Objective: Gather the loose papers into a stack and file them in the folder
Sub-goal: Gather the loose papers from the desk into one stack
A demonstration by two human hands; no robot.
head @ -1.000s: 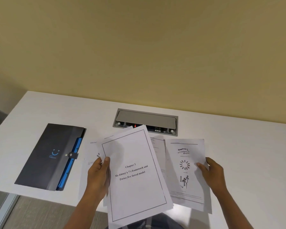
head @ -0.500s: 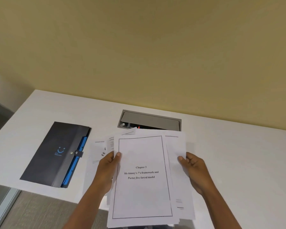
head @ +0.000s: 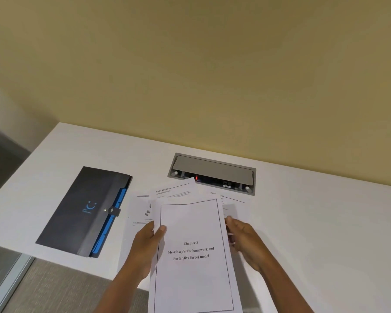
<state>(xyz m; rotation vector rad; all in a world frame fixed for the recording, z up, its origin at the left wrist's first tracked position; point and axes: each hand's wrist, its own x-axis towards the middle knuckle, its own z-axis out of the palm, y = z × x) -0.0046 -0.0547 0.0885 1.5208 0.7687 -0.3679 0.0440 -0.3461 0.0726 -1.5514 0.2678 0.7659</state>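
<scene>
A stack of white papers [head: 191, 224], its top sheet headed "Chapter 3", is held above the near table edge. My left hand [head: 148, 243] grips its left edge with the thumb on top. My right hand [head: 244, 238] holds the right edge, fingers curled behind the sheets. Corners of other sheets fan out unevenly behind the top page. One more sheet [head: 140, 211] shows at the left, half hidden by the stack; I cannot tell whether it lies on the table. The dark grey folder [head: 81, 211], with blue tabs and a snap strap, lies shut at the left.
The white table [head: 325, 222] runs to a yellow wall. A grey cable hatch [head: 212, 170] is set into the table just beyond the papers. The table's near edge drops off at the lower left over grey floor.
My right hand slid the right-hand sheet left under the stack. Both hands have drawn the papers together into a narrower, straighter pile.
</scene>
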